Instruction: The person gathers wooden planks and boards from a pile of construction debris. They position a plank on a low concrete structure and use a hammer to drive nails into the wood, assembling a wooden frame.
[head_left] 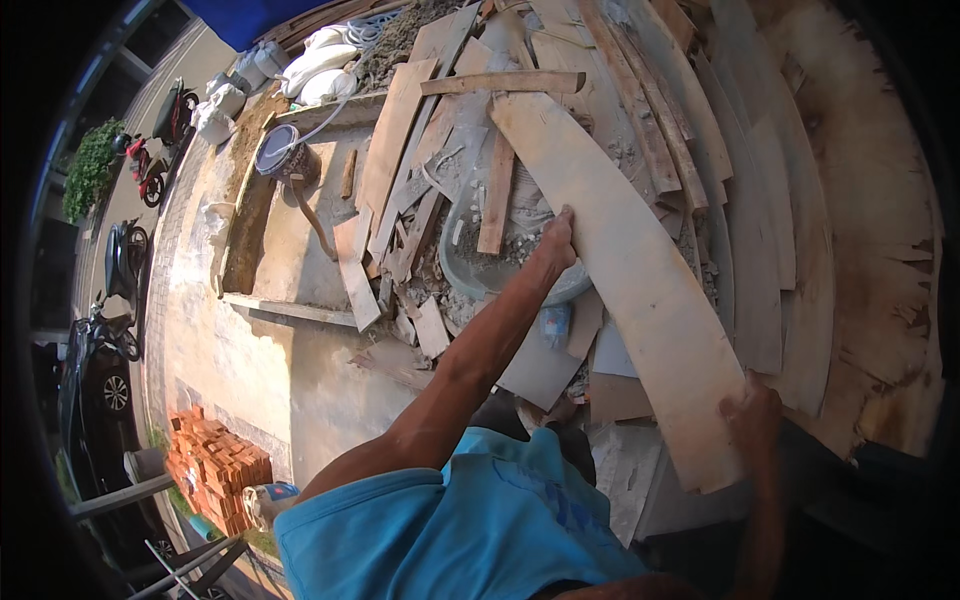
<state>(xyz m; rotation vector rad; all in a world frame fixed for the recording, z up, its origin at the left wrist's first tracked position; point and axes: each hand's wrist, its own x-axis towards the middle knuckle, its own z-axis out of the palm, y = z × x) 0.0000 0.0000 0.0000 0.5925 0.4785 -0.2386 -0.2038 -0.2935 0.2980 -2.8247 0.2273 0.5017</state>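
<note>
A long pale plywood board [640,285] slants across the middle, from the scrap pile at the far side down to near my body. My left hand [562,238] grips its left edge about halfway along, thumb on the upper face. Close to the near end, my right hand [752,408] is closed on the right edge. Fingers of both hands are partly hidden by the board. Just left of the board lies a grey-green basin [468,272] with rubble in it, and a narrow wood strip [497,195] lies across the basin.
Loose planks [395,135] and rubble spread around the board. Large plywood sheets [850,230] are stacked at the right. Further left are a bucket [288,153] in a low wooden frame, white sacks [320,70], stacked bricks [212,462] and a parked car [100,385].
</note>
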